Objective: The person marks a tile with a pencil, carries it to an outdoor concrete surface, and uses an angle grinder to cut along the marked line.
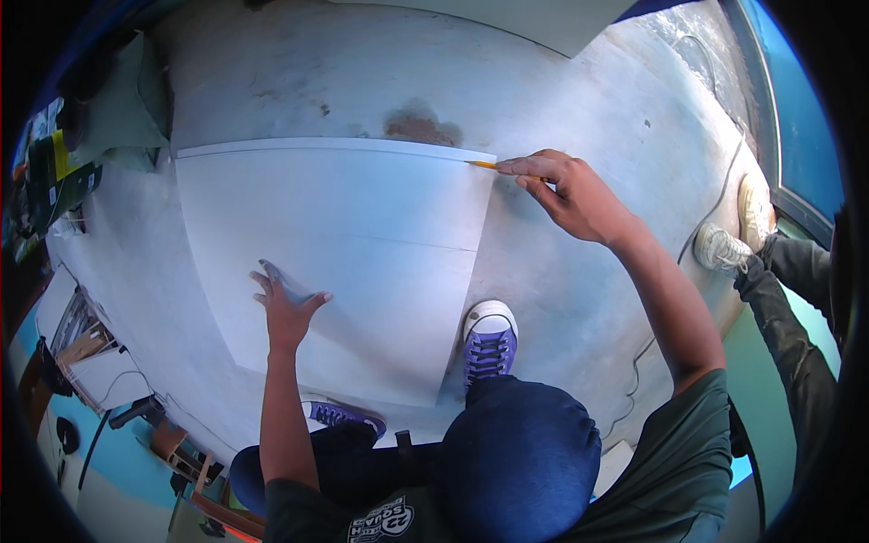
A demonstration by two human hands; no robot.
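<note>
A large white board (362, 299) lies on the floor beneath me, with a narrow white strip (335, 146) along its far edge and a thin line across its right half. My right hand (566, 195) grips a yellow pencil (484, 164), its tip at the board's far right, just below the strip. My left hand (286, 308) rests on the board's left-middle part with fingers spread, holding nothing. My purple sneaker (489, 348) is beside the board's right edge; the other (344, 412) shows at the near edge.
Another person's white shoes (721, 244) and dark-trousered legs (787, 335) are at the right, beside a cable (674, 271) on the stained concrete floor (615, 109). A pale panel (507, 20) lies at the top. Bags (118, 109) and cluttered gear (100, 371) line the left side.
</note>
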